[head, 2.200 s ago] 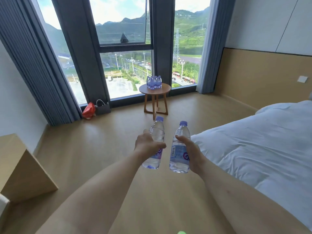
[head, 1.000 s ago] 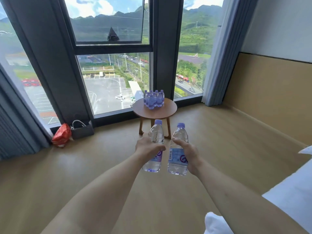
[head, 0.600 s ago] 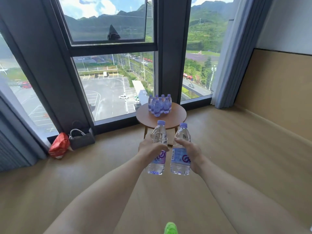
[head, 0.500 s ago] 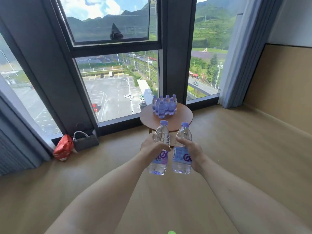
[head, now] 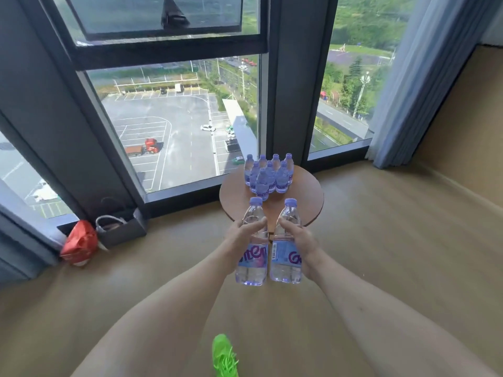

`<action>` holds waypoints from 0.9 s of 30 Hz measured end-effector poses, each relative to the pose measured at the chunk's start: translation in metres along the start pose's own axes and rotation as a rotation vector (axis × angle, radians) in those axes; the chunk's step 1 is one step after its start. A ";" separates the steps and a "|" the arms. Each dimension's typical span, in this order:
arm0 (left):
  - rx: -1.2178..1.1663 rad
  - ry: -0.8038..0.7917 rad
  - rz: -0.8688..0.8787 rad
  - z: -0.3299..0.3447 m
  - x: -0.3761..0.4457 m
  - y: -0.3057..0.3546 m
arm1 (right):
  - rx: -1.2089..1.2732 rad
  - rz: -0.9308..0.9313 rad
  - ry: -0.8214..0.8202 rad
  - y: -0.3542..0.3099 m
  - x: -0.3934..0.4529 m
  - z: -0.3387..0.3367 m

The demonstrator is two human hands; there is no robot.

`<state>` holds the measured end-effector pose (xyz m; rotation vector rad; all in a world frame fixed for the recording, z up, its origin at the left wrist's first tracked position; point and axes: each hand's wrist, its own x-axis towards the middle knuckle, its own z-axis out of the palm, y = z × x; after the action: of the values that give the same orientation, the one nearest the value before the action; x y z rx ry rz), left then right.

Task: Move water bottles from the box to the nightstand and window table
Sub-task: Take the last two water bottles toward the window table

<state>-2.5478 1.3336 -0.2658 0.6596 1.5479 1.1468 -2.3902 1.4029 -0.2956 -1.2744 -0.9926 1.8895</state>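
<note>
In the head view, the left hand [head: 244, 233] grasps a clear plastic water bottle with a lilac cap and purple-lettered label [head: 252, 251], fingers curled round its upper body; the right hand [head: 298, 238] grasps a second clear lilac-capped water bottle [head: 286, 250] the same way; both bottles stand upright, long axes vertical, caps pointing up and slightly away toward the window, held side by side and just apart above the tan wood floor [head: 381, 240]. Their caps overlap the near edge of the small round wooden window table [head: 307, 202]; on its far half stands a tight cluster of upright lilac-capped bottles [head: 268, 176], the rear ones partly hidden, so the count is unclear. The held bottles cover the table's legs; the labels read only in part. A bright green shoe [head: 224, 355] is cut off at the bottom edge; a red bag [head: 79, 242] and a dark grey basket [head: 121, 229] sit by the window frame.
</note>
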 end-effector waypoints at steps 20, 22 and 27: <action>0.477 -0.057 -0.025 -0.035 0.373 0.062 | -0.512 0.048 0.369 -0.080 0.318 0.026; 0.503 -0.056 -0.052 -0.033 0.394 0.059 | -0.579 0.076 0.369 -0.084 0.338 0.025; 0.570 -0.038 -0.096 -0.018 0.444 0.050 | -0.777 0.106 0.351 -0.089 0.400 0.014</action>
<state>-2.7037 1.7290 -0.4053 0.9600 1.8650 0.6095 -2.5238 1.7769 -0.3974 -2.0377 -1.5478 1.2902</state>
